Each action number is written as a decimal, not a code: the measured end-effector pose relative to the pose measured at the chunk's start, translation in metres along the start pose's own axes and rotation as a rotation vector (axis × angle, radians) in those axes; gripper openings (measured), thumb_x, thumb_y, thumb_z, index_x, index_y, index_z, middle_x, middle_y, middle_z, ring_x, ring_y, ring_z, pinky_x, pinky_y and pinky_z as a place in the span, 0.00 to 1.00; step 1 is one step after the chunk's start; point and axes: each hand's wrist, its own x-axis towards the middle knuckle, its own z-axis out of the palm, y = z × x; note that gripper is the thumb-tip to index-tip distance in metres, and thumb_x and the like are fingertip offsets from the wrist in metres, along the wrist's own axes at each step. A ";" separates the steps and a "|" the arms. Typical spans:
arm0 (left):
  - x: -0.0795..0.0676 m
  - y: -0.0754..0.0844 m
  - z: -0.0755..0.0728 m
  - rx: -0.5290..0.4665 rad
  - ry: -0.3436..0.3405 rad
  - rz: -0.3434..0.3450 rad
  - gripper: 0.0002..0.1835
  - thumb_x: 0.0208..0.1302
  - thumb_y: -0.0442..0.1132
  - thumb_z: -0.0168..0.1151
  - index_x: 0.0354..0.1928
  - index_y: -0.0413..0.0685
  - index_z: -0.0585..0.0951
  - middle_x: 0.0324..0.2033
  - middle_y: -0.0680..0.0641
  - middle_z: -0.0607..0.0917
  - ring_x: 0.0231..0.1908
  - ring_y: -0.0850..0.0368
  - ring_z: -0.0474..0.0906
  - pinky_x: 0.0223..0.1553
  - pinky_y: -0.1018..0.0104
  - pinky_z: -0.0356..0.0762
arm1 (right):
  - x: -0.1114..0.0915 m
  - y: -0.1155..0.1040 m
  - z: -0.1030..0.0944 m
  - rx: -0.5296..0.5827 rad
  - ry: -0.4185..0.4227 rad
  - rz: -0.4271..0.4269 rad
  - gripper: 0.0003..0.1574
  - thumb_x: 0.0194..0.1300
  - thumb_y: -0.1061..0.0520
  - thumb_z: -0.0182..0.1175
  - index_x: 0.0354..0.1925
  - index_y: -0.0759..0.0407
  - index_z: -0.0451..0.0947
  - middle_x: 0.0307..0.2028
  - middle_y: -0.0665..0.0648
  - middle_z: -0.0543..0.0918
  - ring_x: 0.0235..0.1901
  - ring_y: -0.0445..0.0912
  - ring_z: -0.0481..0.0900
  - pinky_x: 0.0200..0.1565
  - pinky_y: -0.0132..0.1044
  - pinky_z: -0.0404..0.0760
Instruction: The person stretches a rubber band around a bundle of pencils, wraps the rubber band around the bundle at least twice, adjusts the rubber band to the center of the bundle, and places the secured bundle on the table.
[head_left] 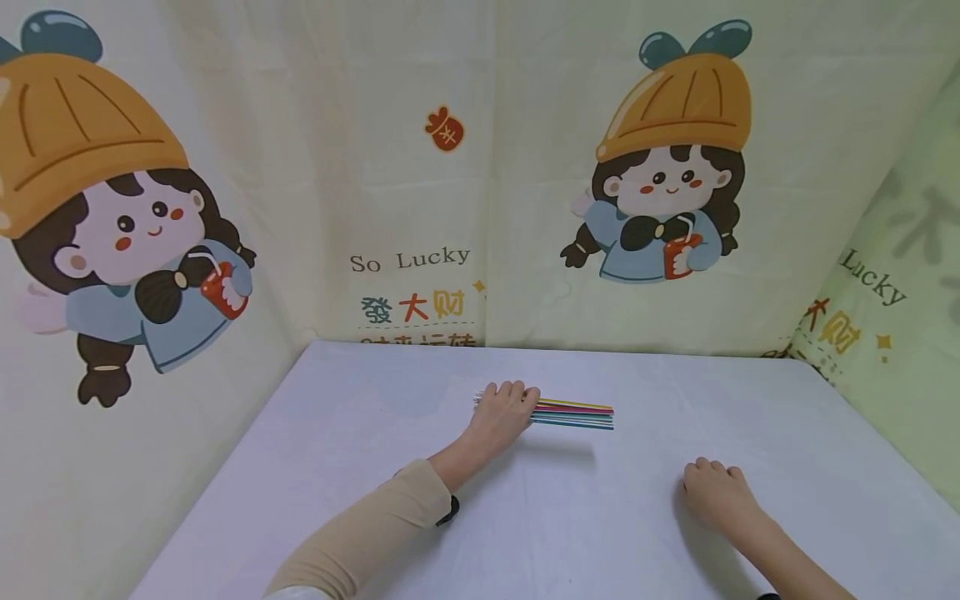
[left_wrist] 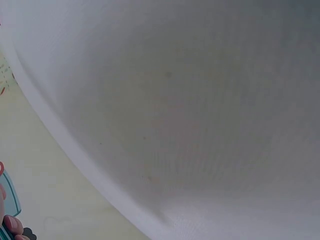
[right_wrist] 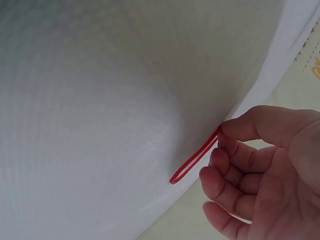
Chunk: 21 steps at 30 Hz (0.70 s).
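In the head view my left hand (head_left: pixel 506 411) grips a bundle of thin coloured sticks (head_left: pixel 576 414), with yellow, red and teal ones among them. The bundle is held above the table, pointing right, and its shadow falls below. Pale, narrow ends poke out left of the hand. Only the fingertips of this hand show at the lower left corner of the left wrist view. My right hand (right_wrist: pixel 265 165) pinches a red rubber band (right_wrist: pixel 195 156) between thumb and index finger, and the loop hangs free. In the head view the band is hidden by that hand.
A white cloth covers the table (head_left: pixel 600 517). Behind it hangs a printed curtain (head_left: pixel 525 192) with cartoon figures and lettering, and more of it lines the left and right sides. A black strap (head_left: pixel 448 511) circles the left wrist.
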 end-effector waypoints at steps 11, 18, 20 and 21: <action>0.000 0.000 -0.001 -0.017 -0.026 0.002 0.16 0.54 0.54 0.61 0.38 0.53 0.73 0.27 0.53 0.76 0.26 0.61 0.72 0.25 0.70 0.66 | 0.014 -0.002 -0.009 0.261 0.310 -0.171 0.09 0.52 0.68 0.60 0.23 0.63 0.67 0.22 0.53 0.68 0.23 0.45 0.66 0.24 0.38 0.70; -0.001 0.002 -0.002 -0.030 -0.033 -0.003 0.17 0.54 0.54 0.61 0.39 0.52 0.73 0.27 0.53 0.76 0.26 0.60 0.72 0.25 0.70 0.65 | 0.034 -0.016 -0.021 0.714 0.465 -0.318 0.07 0.55 0.73 0.56 0.33 0.66 0.69 0.28 0.49 0.72 0.29 0.34 0.69 0.32 0.28 0.73; -0.001 0.002 -0.003 -0.035 -0.043 -0.003 0.17 0.55 0.54 0.61 0.39 0.53 0.73 0.27 0.53 0.76 0.26 0.61 0.71 0.25 0.70 0.65 | 0.038 -0.020 -0.025 0.830 0.448 -0.346 0.05 0.58 0.72 0.54 0.35 0.69 0.69 0.29 0.51 0.73 0.30 0.34 0.69 0.33 0.26 0.72; -0.001 0.003 -0.002 -0.039 -0.049 -0.003 0.17 0.54 0.54 0.61 0.39 0.53 0.73 0.27 0.53 0.76 0.26 0.61 0.71 0.25 0.70 0.65 | 0.039 -0.022 -0.026 0.888 0.430 -0.361 0.05 0.59 0.72 0.53 0.35 0.70 0.69 0.29 0.52 0.73 0.30 0.35 0.70 0.33 0.25 0.72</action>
